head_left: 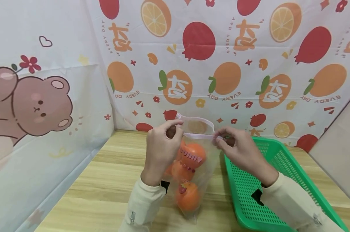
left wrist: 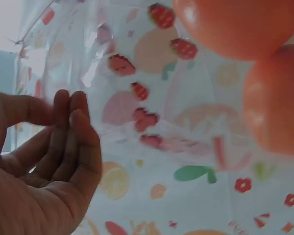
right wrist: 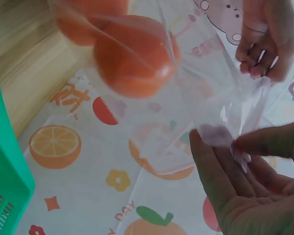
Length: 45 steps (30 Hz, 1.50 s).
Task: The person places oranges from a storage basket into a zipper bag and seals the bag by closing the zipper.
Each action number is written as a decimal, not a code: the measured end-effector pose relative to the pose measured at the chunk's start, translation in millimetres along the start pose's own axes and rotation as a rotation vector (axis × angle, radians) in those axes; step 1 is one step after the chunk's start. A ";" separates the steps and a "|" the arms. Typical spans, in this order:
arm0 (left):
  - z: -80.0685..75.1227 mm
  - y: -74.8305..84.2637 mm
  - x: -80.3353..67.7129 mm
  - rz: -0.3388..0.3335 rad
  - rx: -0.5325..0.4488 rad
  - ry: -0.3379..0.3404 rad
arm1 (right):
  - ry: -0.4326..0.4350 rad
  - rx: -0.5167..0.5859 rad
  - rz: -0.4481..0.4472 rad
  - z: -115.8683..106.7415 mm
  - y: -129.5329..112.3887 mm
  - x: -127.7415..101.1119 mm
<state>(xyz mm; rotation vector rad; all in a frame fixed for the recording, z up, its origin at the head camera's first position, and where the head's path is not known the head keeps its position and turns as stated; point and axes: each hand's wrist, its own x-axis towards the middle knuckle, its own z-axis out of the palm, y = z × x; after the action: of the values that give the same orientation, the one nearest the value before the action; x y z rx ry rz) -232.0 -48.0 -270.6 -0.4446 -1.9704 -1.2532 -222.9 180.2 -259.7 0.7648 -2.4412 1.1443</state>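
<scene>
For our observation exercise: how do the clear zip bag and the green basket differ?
The clear zip bag is see-through and soft; the green basket is opaque, rigid mesh. The bag holds oranges; the basket shows nothing inside. The left hand and right hand pinch the bag's top; the basket is untouched. Both rest on the wooden table.

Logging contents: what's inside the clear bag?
Inside the clear bag, oranges are stacked; three show clearly in the head view. The left hand covers the bag's left side, so a fourth may hide there. Both the left and the right hand pinch the zip strip.
</scene>
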 end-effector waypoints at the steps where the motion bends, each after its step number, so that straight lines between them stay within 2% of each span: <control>1: -2.0 2.7 0.1 0.012 0.024 -0.006 | 0.022 -0.005 -0.011 -0.6 0.6 0.5; 5: -12.3 4.5 3.4 0.076 0.041 0.013 | 0.090 -0.008 -0.051 -4.0 3.9 3.0; 7: -18.1 -1.1 7.1 0.092 0.018 0.039 | 0.108 0.007 -0.077 -6.2 6.8 4.3; 9: -24.3 -9.9 10.8 0.077 -0.003 0.033 | 0.123 0.025 -0.101 -8.7 10.1 5.4; 11: -30.5 -19.0 13.5 0.023 -0.023 -0.024 | 0.130 0.044 -0.117 -11.3 13.8 5.9; 13: -35.6 -27.5 15.4 -0.035 -0.050 -0.121 | 0.135 0.065 -0.123 -14.0 17.7 6.0; 16: -39.6 -36.6 16.9 -0.129 -0.163 -0.267 | 0.129 0.104 -0.126 -18.0 23.3 6.1; 18: -38.0 -41.3 18.0 -0.179 -0.251 -0.315 | 0.126 0.114 -0.131 -20.6 27.2 6.0; 20: -34.3 -44.3 18.4 -0.218 -0.316 -0.330 | 0.126 0.113 -0.134 -23.2 30.4 5.6; 28: -20.9 -43.6 18.0 -0.264 -0.345 -0.263 | 0.119 0.130 -0.114 -32.9 37.6 1.4; 35: -15.3 -45.3 15.9 -0.316 -0.343 -0.126 | 0.117 0.288 -0.100 -38.8 46.9 -1.3; 39: -21.6 -51.8 7.7 -0.353 -0.369 -0.055 | 0.117 0.304 -0.104 -40.0 53.2 -7.0; 45: -40.6 -62.3 1.0 -0.345 -0.386 -0.006 | 0.136 0.200 -0.138 -39.8 55.2 -5.7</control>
<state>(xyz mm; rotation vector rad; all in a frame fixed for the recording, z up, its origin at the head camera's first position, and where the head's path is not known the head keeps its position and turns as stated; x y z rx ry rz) -255.6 -112.6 -298.9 -0.2991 -1.8614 -1.8668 -248.4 242.5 -271.1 0.8678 -2.1511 1.3533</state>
